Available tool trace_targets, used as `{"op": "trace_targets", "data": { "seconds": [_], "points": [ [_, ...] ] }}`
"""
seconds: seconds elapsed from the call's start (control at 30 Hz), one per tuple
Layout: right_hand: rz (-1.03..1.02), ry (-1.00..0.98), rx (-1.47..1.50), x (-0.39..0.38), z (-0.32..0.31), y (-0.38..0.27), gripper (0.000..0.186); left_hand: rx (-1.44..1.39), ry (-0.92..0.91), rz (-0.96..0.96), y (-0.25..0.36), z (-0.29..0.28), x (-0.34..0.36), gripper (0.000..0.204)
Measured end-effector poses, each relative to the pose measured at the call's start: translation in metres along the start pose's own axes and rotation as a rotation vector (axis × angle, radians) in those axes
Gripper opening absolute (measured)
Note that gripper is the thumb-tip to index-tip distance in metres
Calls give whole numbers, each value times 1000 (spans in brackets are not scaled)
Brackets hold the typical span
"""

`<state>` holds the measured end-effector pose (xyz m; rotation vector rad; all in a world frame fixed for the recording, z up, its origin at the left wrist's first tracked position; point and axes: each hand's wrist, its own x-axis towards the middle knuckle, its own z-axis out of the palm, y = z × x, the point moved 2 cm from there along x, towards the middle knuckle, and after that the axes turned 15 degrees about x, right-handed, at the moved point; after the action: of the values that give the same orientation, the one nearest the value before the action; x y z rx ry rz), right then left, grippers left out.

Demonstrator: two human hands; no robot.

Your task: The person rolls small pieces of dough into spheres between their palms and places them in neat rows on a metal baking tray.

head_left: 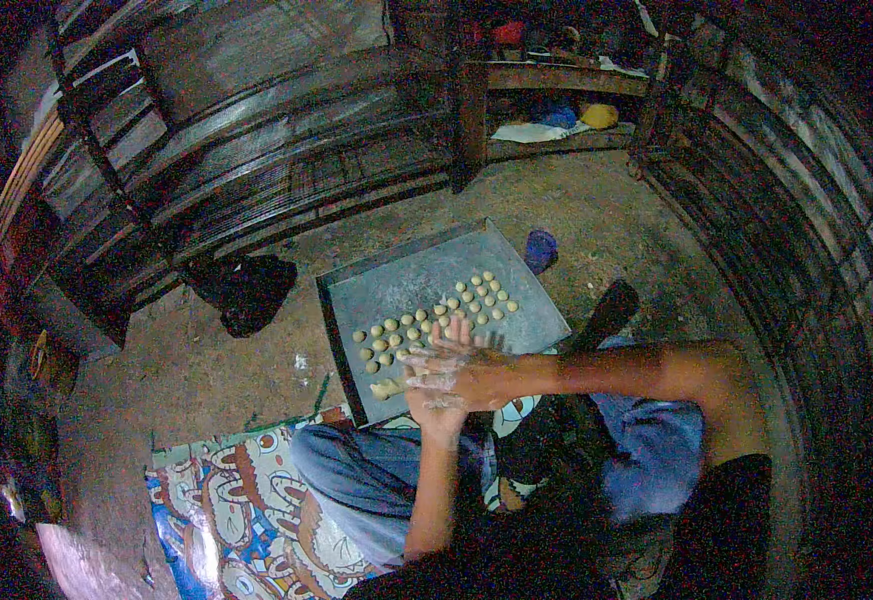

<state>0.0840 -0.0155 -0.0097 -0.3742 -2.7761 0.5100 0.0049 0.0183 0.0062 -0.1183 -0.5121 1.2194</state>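
My left hand (433, 402) and my right hand (478, 380) meet palm against palm above the near side of a metal tray (401, 285). The right hand lies across the left, and both have straightened fingers dusted white. Whatever may lie between the palms is hidden. Rows of small pale dough balls (406, 320) sit on the tray, some covered from sight by my hands. Close to my left hand, a larger irregular lump of dough (384, 388) rests near the tray's corner. White powder is smeared over the tray's far half.
Beneath my legs spreads a cartoon-patterned mat (246, 490). A black bag (246, 290) lies on the floor to the left. Beyond the tray's right corner is a small purple object (541, 250). Dark slatted wooden furniture (306, 165) lines the far side.
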Motion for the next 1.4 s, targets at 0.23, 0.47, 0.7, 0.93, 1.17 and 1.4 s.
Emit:
{"op": "trace_targets", "data": {
  "seconds": [0.23,0.47,0.7,0.93,1.17,1.4],
  "points": [
    [44,-55,184,-2,-65,45,47,93,191,198,14,-22,5,76],
    [146,-58,246,16,-82,42,45,51,285,86,21,-28,-1,71],
    [227,86,432,8,-68,57,23,193,71,-132,18,-52,-2,59],
    [335,166,569,19,-61,68,37,486,329,-78,38,-65,-12,44],
    [351,127,426,-5,-82,68,31,538,361,-147,17,-79,0,47],
    [406,35,410,3,-67,95,33,680,380,-124,20,-59,-1,48]
  ]
}}
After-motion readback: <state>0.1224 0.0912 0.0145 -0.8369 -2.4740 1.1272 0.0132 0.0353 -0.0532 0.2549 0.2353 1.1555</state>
